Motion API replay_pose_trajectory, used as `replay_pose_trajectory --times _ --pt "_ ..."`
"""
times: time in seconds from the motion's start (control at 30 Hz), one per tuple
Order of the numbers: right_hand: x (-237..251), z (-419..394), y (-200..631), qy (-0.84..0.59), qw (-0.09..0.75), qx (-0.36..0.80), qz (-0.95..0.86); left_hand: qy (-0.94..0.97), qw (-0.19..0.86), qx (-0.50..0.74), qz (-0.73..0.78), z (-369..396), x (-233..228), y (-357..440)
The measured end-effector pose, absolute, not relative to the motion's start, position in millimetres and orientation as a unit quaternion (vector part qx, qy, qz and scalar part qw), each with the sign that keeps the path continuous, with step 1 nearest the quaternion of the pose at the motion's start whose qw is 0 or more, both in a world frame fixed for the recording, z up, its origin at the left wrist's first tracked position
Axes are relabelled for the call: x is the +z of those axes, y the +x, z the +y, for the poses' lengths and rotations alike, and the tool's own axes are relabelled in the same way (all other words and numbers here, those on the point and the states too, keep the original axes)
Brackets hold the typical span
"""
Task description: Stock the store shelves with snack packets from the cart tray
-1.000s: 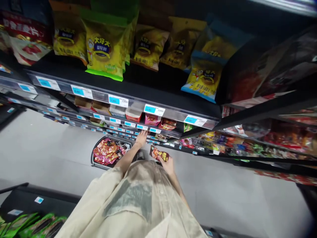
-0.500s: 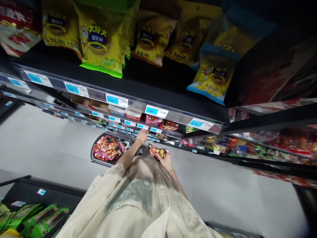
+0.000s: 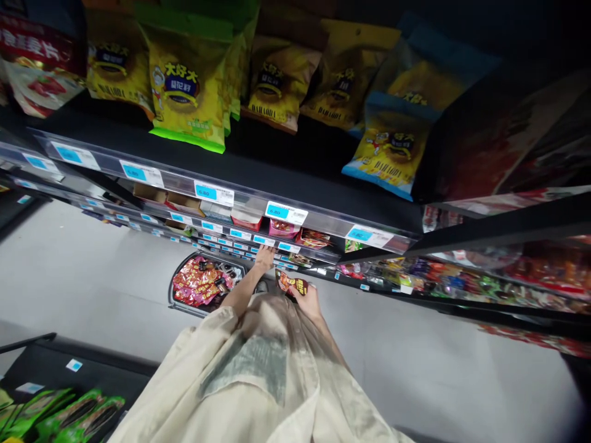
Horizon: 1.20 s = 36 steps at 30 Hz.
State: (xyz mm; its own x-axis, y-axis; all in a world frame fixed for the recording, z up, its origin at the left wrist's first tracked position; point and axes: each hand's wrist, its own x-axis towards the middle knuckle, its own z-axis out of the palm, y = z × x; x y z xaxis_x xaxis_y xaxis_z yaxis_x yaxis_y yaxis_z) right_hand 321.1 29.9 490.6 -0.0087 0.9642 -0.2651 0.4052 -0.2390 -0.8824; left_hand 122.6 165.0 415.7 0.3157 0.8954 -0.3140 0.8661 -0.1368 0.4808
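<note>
My right hand (image 3: 308, 301) pinches a small dark snack packet with orange print (image 3: 292, 284) low by my waist, facing up so I can read it. My left hand (image 3: 265, 257) reaches a lower shelf's price-tag rail (image 3: 258, 240); its fingers' spread I cannot tell. A wire basket of red packets (image 3: 201, 283) sits left on the floor.

Two hands, left hand (image 3: 265, 257) and right hand (image 3: 309, 301), one dark snack packet (image 3: 292, 284), one floor basket (image 3: 178, 303)
</note>
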Motion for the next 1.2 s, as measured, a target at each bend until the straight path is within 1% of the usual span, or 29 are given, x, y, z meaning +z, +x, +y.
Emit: replay_pose_trajectory --times 0.13,0.37,0.67,0.73,0.83,0.9,1.07,1.2 --pt "494 46 318 -0.645 0.294 0.418 -0.568 0.75 0.296 0.02 0.591 164 415 124" --pt "478 93 298 -0.594 0.329 0.38 -0.628 0.747 0.27 0.008 0.608 151 413 133" --pt "461 128 282 -0.562 0.252 0.343 -0.709 0.749 0.247 0.012 0.615 136 405 145" --pt "460 134 280 -0.553 0.213 0.323 -0.738 0.751 0.242 0.016 0.615 132 405 146" --pt "457 146 273 -0.572 0.081 0.262 -0.773 0.757 0.232 0.017 0.611 128 405 148" --pt "454 154 267 -0.593 0.013 0.228 -0.772 0.761 0.227 0.014 0.608 126 405 148" --pt "453 166 258 -0.615 -0.058 0.179 -0.766 0.767 0.216 0.011 0.604 124 405 149" --pt "462 158 264 -0.61 -0.098 0.14 -0.774 0.772 0.205 0.01 0.601 123 403 150"
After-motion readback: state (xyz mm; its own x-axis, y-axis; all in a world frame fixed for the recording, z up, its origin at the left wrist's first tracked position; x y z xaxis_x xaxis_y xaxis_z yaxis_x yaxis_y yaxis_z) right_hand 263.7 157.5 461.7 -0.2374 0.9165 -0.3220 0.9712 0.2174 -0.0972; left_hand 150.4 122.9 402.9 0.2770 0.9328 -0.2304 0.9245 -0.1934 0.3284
